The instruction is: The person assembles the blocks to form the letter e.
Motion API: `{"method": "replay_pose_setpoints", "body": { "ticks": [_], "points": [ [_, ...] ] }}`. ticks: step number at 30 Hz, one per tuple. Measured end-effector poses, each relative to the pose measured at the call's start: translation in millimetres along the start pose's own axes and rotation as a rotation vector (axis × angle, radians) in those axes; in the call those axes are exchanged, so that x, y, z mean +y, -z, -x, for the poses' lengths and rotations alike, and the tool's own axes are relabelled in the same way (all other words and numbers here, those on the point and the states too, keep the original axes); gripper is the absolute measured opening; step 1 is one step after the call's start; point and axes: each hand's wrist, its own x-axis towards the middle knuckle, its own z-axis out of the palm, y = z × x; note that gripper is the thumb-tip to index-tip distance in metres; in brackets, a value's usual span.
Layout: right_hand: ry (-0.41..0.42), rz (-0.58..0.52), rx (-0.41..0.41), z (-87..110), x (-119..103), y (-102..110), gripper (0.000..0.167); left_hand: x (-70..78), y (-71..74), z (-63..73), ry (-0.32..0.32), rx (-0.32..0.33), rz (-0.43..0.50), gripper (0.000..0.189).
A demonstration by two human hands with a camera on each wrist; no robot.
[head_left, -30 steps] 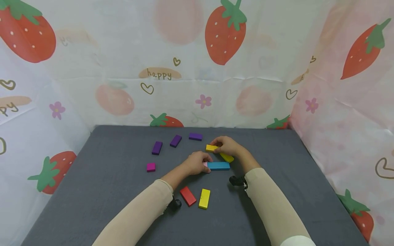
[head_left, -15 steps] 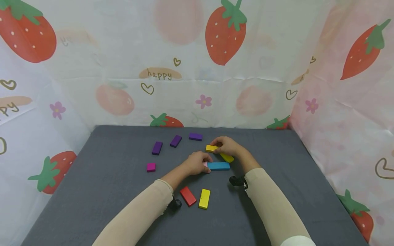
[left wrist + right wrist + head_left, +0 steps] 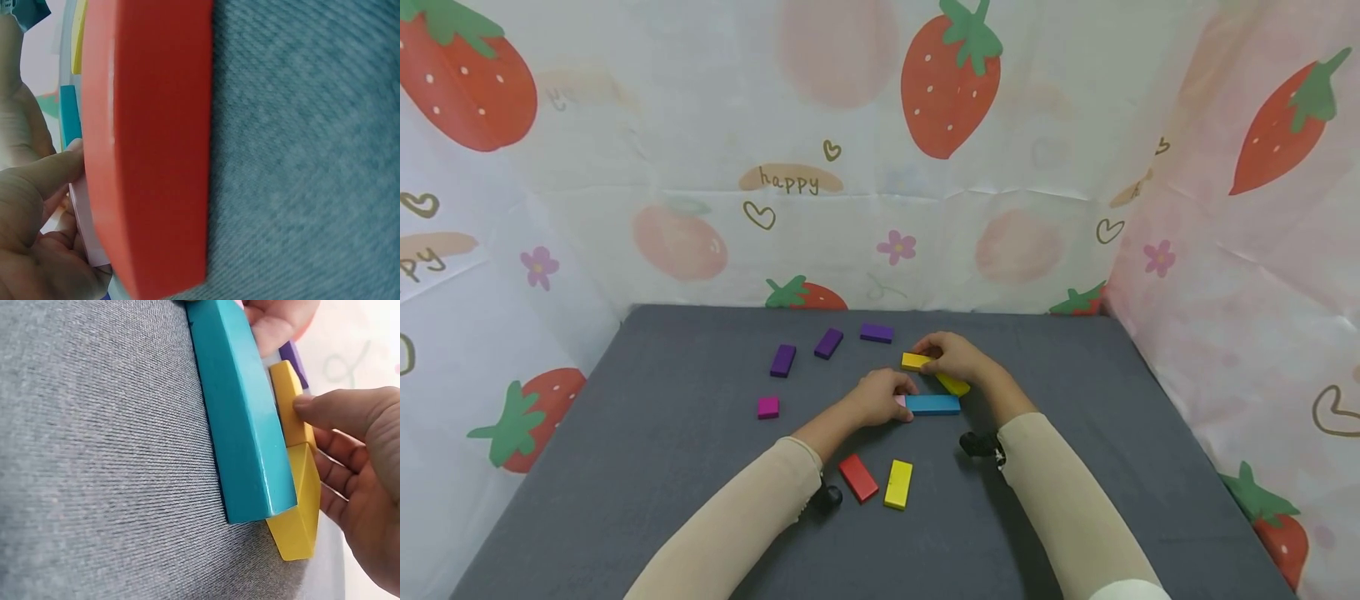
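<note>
In the head view my left hand (image 3: 875, 397) pinches a light pink block (image 3: 89, 225) at the left end of a long blue block (image 3: 933, 405). Most of the pink block is hidden there by the fingers, but the left wrist view shows its length. Behind the blue block, my right hand (image 3: 957, 357) grips a yellow block (image 3: 913, 362) between thumb and fingers. Touching that block's right end is a second yellow block (image 3: 955, 384), slanted, its near corner close to the blue block's right end.
Three purple blocks (image 3: 828, 344) lie in a loose arc at the back. A small magenta block (image 3: 768, 407) sits to the left. Nearer the front are a red block (image 3: 858, 479) and another yellow block (image 3: 898, 485) on the grey cloth-covered table (image 3: 685, 467). Strawberry-print curtains surround the table.
</note>
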Motion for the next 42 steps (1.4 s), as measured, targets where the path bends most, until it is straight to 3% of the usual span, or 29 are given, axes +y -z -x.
{"method": "replay_pose_setpoints", "body": {
  "ticks": [14,29,42],
  "points": [
    [0.038,0.055,0.145,22.2,-6,-1,0.041,3.1,-1.1,0.7,-0.001,0.003,0.007,0.034],
    [0.016,0.073,0.3,64.8,-13,-12,0.04,2.6,-0.6,1.5,-0.015,0.01,-0.015,0.033],
    [-0.043,0.102,0.368,93.2,-11,-25,0.039,3.6,-0.3,0.8,-0.021,0.021,-0.029,0.032]
  ]
}}
